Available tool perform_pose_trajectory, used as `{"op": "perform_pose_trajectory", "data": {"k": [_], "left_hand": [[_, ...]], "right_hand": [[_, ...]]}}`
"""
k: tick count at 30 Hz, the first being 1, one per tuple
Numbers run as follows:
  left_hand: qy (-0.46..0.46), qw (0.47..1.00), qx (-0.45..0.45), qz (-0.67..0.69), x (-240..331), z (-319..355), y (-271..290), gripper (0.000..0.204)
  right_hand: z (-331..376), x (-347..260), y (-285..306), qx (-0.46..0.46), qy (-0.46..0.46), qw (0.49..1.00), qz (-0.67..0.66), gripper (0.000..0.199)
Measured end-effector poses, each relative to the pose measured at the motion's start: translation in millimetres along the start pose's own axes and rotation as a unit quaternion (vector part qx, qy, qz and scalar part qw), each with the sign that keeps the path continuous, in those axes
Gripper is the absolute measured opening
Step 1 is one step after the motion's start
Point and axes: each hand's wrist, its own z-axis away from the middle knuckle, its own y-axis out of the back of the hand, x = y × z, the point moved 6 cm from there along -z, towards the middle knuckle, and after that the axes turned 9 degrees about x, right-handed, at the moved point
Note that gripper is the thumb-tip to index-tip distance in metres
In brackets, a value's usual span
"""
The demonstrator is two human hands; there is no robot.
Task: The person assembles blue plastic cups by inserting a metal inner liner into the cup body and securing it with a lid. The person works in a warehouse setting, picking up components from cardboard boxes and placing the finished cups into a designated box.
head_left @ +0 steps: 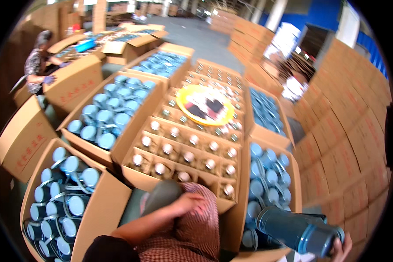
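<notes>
My right hand [341, 249] is at the lower right edge, its fingers closed on the end of a blue thermos flask [292, 229]. The flask lies nearly level above a carton of similar blue flasks [271, 178], several of them showing handles. My left hand [190, 204] lies on my knee in checked cloth, fingers loosely stretched and holding nothing. Just beyond the knee stands a divided carton [135, 174] of glass bottles or liners with pale tops [188, 156]. A yellow round tray [183, 114] with dark and pale pieces rests on top of the cells farther back.
Open cartons of blue flasks stand at near left [91, 209], mid left [113, 153] and far right [268, 137]. Stacked brown cartons [336, 144] wall the right side. At the far left a person [37, 65] with gloved hands works beside a carton [72, 83].
</notes>
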Motion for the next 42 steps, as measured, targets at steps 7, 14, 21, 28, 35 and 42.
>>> {"op": "perform_pose_trajectory", "data": {"k": [7, 14, 21, 28, 35, 42], "left_hand": [[-0.142, 0.980, 0.011, 0.141, 37, -35, -8, 0.035], [-0.406, 0.852, 0.091, 0.317, 81, -27, 96, 0.038], [-0.213, 0.929, 0.192, 0.234, 83, 34, 111, 0.033], [-0.109, 0.975, 0.172, 0.090, 27, 18, 72, 0.028], [-0.246, 0.937, 0.155, 0.192, 123, 54, 121, 0.044], [-0.348, 0.856, -0.058, 0.377, 190, 62, 121, 0.076]], "right_hand": [[24, 59, -120, 0.038, -0.155, 0.884, -0.439, 0.042], [180, 52, -338, -0.332, -0.034, 0.913, -0.235, 0.042], [230, -9, -299, -0.715, -0.150, 0.609, -0.307, 0.032], [104, -169, -298, -0.177, 0.336, 0.857, -0.349, 0.028], [155, -253, -379, -0.402, 0.414, 0.778, -0.250, 0.039], [167, -282, -397, -0.406, 0.483, 0.674, -0.384, 0.056]]}}
